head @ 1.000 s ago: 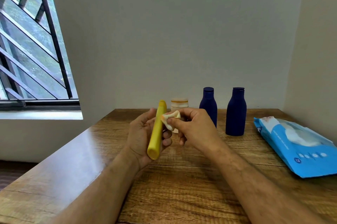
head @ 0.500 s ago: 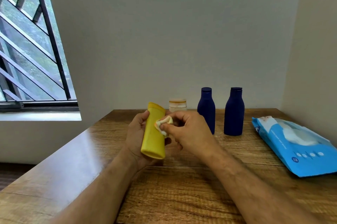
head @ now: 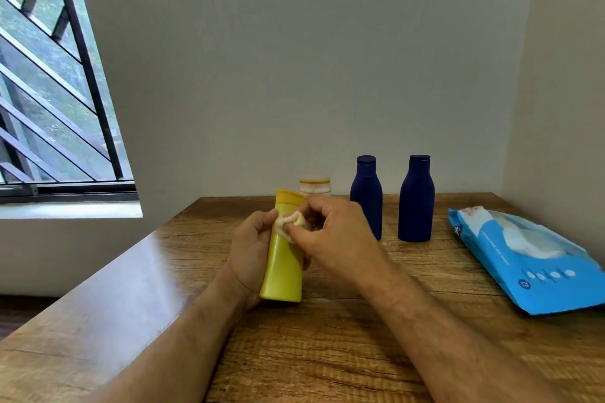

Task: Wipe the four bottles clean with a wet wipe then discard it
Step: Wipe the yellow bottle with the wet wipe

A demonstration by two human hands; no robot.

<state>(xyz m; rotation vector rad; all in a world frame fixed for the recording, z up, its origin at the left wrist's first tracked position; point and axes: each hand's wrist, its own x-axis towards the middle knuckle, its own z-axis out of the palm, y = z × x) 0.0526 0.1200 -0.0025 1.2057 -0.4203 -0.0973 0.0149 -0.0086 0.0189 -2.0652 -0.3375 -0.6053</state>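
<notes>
Turning is the change that matters: a second ago the flat yellow plastic bottle (head: 283, 258) showed only its narrow edge, half a second ago its broad face had swung round, and now that broad face looks squarely up at the head camera, its base lower and nearer the wooden bench (head: 327, 337); the left hand (head: 250, 248) wraps its fingers round the bottle from behind and the side, gripping it upright with a slight lean; the right hand (head: 330, 235) pinches a small crumpled white wet wipe (head: 289, 222) between thumb and fingertips and presses it on the upper part of the yellow face, just under the cap, where it has slid across from the edge toward the left thumb; I judge this to mean a fresh side is being cleaned, so the yellow bottle is mid-wipe and not finished; behind the hands a small cream jar with an orange-rimmed lid (head: 315, 185) stands at the wall, partly hidden by the yellow bottle; two dark blue plastic bottles, the nearer-centre one (head: 366, 196) and the right-hand one (head: 416, 199), stand upright and apart beside it, untouched where they stood; whether any of these is already wiped cannot be told; the blue soft pack of wet wipes (head: 530, 258) lies flat at the right of the bench; discarding the wipe is, by my reading, not yet near.
</notes>
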